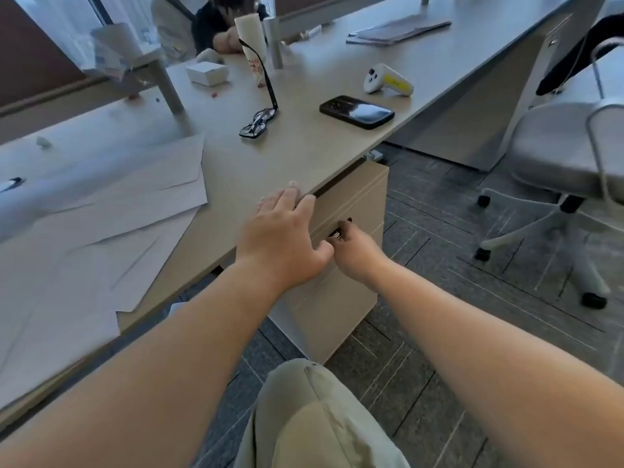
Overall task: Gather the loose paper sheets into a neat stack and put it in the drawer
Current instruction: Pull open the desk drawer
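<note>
Right now my left hand (282,238) lies flat w/ fingers straight, fingertips on the front edge of the beige laminate worktop (270,157), grip wide, holding nothing. My right hand (354,251) is lower, at the face of the beige drawer cabinet (351,204) under the worktop; its fingers are curled in a narrow grip around a small metal key or pull (336,235) on the top drawer front. Can't tell which it is, too small & partly hidden by my thumb. Drawer looks closed.

Loose white paper sheets (111,228) are spread on the worktop to the left of my left hand, overlapping at odd angles, not stacked; 1 corner hangs past the worktop edge near my left forearm.

Further back on the worktop: black-framed glasses (258,121) w/ 1 arm sticking up, a black smartphone (357,111) lying flat near the right edge, a white handheld controller w/ a yellow label (386,79) beyond it, a small white box (207,73), & a tall white tube (251,38) just behind the glasses. A grey office chair (557,157) stands on the dark carpet at right, well apart from the cabinet. My knee in pale green trousers (314,417) shows at bottom.
</note>
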A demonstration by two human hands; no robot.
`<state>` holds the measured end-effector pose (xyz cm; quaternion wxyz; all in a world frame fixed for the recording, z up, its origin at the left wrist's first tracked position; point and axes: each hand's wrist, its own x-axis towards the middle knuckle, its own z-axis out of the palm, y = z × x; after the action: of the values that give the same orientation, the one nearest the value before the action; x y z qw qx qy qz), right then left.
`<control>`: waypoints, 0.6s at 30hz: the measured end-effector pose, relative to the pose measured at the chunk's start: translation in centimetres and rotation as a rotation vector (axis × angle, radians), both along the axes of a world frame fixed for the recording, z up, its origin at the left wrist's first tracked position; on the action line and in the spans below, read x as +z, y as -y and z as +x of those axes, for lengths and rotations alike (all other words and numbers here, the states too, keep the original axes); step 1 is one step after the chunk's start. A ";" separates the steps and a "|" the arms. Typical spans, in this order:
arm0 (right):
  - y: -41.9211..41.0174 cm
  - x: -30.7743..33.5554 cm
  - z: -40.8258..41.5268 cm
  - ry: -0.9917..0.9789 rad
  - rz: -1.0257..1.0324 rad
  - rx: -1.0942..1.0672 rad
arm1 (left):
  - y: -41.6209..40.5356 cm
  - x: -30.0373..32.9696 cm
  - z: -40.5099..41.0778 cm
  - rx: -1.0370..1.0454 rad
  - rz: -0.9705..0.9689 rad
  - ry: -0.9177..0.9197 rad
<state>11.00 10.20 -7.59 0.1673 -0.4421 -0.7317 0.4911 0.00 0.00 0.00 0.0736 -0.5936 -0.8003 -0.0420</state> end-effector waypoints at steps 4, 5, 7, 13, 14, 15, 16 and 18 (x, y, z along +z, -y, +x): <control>-1.1 -0.7 -0.6 0.042 -0.022 -0.038 | -1.3 0.1 -0.7 -0.039 -0.048 0.023; -1.4 -1.1 -0.8 0.053 -0.028 -0.046 | -1.7 0.0 -0.7 -0.046 -0.051 0.022; -1.9 -1.8 -1.2 0.034 -0.049 -0.084 | -2.1 -0.3 -0.7 -0.059 -0.048 0.009; -2.5 -3.3 -2.3 -0.051 -0.086 -0.165 | -2.2 -0.6 -0.7 -0.073 -0.056 -0.038; -2.6 -3.2 -2.5 -0.072 -0.124 -0.195 | -2.4 -0.6 -0.8 -0.081 -0.050 -0.039; -2.7 -3.3 -2.8 -0.107 -0.180 -0.233 | -2.4 -0.6 -0.8 -0.085 -0.044 -0.042; -2.8 -3.5 -3.0 -0.145 -0.235 -0.280 | -2.4 -0.6 -0.7 -0.087 -0.038 -0.050; -2.9 -3.7 -3.4 -0.212 -0.310 -0.360 | -2.4 -0.7 -0.7 -0.090 -0.042 -0.048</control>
<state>7.57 13.12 -11.29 0.2582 -0.5315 -0.5356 0.6032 -0.73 2.40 -0.71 0.0784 -0.6313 -0.7714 -0.0144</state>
